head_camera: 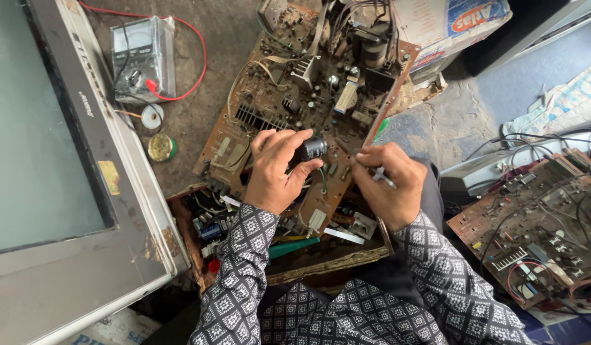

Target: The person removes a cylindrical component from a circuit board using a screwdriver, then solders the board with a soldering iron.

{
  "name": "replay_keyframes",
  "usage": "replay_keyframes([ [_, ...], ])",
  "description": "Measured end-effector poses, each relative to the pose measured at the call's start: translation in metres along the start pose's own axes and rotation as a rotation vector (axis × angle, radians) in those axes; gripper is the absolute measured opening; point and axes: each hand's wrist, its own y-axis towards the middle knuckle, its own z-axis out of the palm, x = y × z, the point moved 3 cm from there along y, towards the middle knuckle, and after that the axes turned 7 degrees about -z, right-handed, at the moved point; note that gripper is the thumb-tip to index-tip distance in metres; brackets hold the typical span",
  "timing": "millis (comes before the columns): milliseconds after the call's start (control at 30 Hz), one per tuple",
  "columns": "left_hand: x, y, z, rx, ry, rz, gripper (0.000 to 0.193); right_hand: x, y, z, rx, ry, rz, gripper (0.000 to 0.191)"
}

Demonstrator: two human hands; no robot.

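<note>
Leaning over a grey television set (46, 160), you work above a dusty brown circuit board (276, 102). Your left hand (276, 169) pinches a black cylindrical capacitor (314, 147) against the board; your right hand (388, 185) is curled tight around a thin metal tool (383, 177).

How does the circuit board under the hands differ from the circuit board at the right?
The circuit board under the hands lies tilted over an open wooden box; the circuit board at the right lies flat and untouched. The left hand grips a black capacitor on the first. Both are brown, dusty and wired.
</note>
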Motion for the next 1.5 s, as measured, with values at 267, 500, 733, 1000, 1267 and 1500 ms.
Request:
replay_keyframes([
  [267, 0.001, -0.001, 0.002, -0.002, -0.002, -0.002, 0.051, 0.000, -0.005, -0.006, 0.065, 0.039, -0.064, 0.012],
  [500, 0.000, -0.001, -0.001, 0.003, -0.011, -0.002, 0.050, 0.002, -0.011, -0.006, 0.073, 0.047, -0.005, 0.014],
  [733, 0.000, -0.001, 0.000, -0.005, -0.011, 0.009, 0.050, -0.006, -0.007, -0.014, 0.086, 0.147, 0.032, 0.009],
  [1000, 0.002, -0.002, 0.004, -0.021, -0.020, 0.010, 0.048, -0.010, -0.018, -0.015, 0.085, 0.080, 0.027, 0.015],
  [1267, 0.004, 0.000, 0.005, -0.038, -0.023, 0.024, 0.048, -0.013, -0.089, -0.056, -0.253, 0.629, 0.536, 0.018],
  [1500, 0.006, 0.000, 0.005, -0.007, -0.024, 0.037, 0.049, 0.007, -0.161, -0.084, -0.301, 0.638, 0.681, 0.025],
])
